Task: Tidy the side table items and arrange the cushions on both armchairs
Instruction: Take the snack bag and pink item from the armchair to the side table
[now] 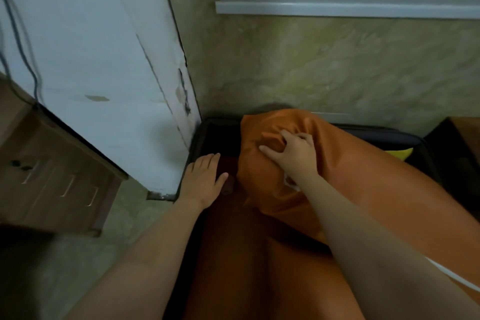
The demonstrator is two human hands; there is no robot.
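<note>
A shiny orange cushion [350,163] lies across the dark armchair [215,127], its near end bunched up. My right hand [293,156] grips a fold of that cushion's fabric, fingers curled into it. To its left my left hand [205,179] lies flat with straight fingers on the armchair's left edge, beside the orange seat [246,254] below. A bit of yellow cushion [401,154] peeks out behind the orange one at the right.
A white pillar [117,73] stands close on the left of the chair. A brown drawer cabinet [52,179] sits further left with a cable running down the wall. A brown side table corner [465,132] shows at the right edge.
</note>
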